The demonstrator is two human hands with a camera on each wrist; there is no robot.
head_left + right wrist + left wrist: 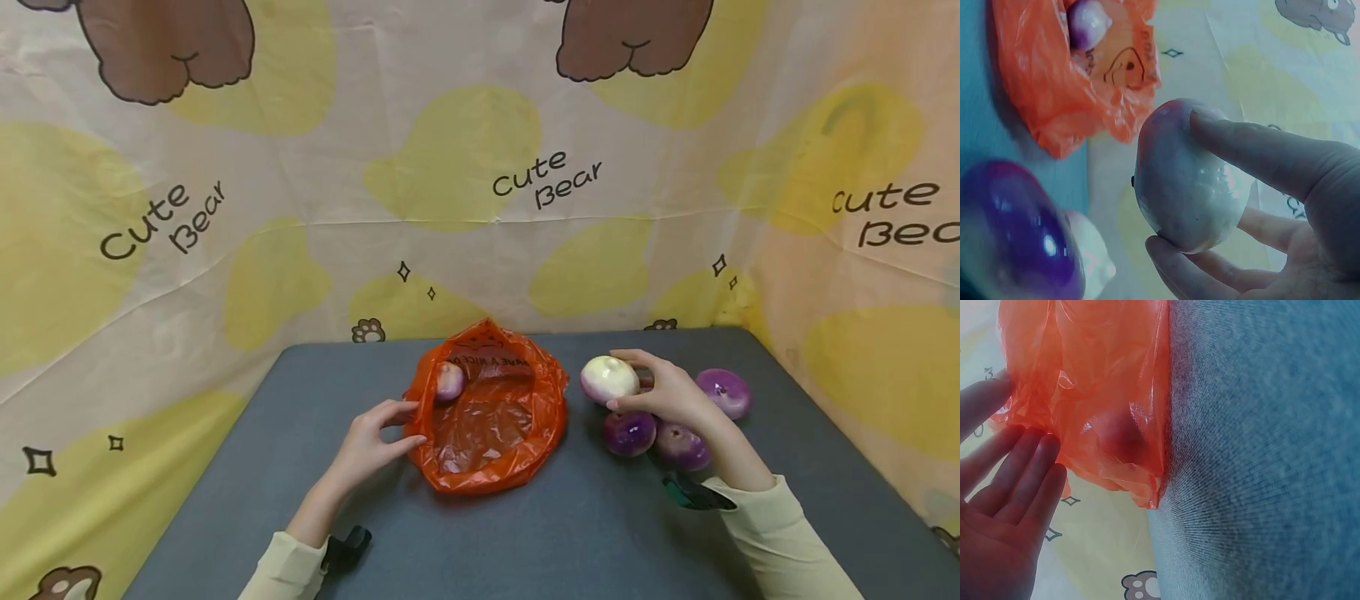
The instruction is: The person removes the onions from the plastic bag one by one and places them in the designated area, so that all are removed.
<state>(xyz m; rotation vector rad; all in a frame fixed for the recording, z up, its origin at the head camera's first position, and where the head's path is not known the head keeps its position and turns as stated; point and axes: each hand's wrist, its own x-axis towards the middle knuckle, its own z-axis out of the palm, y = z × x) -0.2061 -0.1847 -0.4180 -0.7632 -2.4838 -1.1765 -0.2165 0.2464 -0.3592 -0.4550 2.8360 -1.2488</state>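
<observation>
An open orange plastic bag [491,481] stands on the table with a purple-and-white onion [450,382] inside it. My left hand [375,437] touches the bag's left rim, its fingers fairly straight and spread from the thumb. In the left wrist view, the onion shows as a dark shape through the plastic. To the right of the bag, my right hand [667,392] grips a pale onion [609,379] with a purple underside between thumb and fingers. Purple onions [628,433], [682,447] lie just below that hand, and another onion [723,393] lies to its right.
The grey table [525,542] ends at a printed cloth [450,167] hanging behind and along both sides. A dark strap [348,546] sits at the left wrist, and another strap [697,492] at the right wrist.
</observation>
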